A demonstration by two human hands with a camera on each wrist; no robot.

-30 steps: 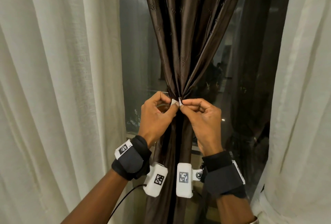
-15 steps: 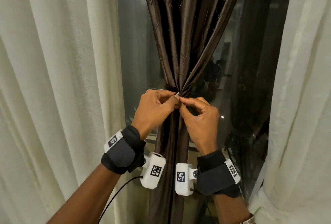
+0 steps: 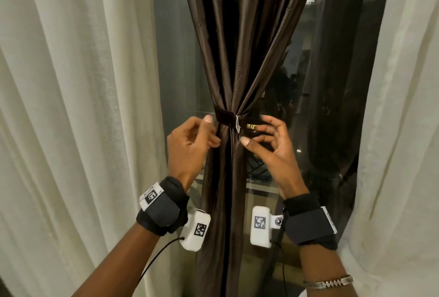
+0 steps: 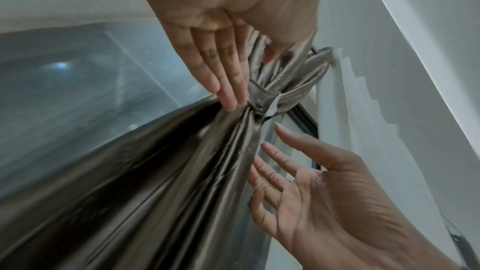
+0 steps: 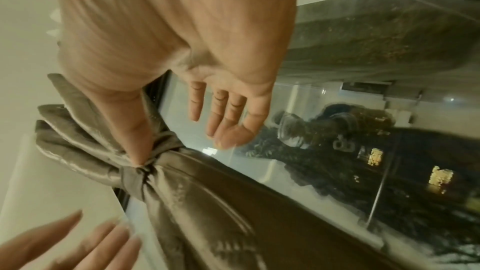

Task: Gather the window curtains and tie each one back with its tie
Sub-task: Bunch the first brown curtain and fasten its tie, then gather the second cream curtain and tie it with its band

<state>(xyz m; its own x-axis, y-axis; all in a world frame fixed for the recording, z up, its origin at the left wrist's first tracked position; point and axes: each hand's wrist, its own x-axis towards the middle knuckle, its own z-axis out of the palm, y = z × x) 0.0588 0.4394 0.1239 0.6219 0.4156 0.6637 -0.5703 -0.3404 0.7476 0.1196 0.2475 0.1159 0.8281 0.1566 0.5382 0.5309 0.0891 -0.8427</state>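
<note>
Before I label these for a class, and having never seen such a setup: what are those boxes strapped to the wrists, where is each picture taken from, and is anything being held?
No machine here: a person works with two bare hands. The white boxes are small cameras strapped to each wrist, and a third camera sits on the head.

The head view looks forward and down at a window. The two wrist views look along each hand toward its fingers, so the scene appears tilted there.

In the middle hangs a dark brown curtain, gathered into a bundle and cinched by a matching tie with a small white tag. Pale sheer curtains hang on both sides.

Nothing is held. The left hand has straight fingers lying against the bundle just below the tie. The right hand is open beside the fabric; whether its thumb touches it I cannot tell.
</note>
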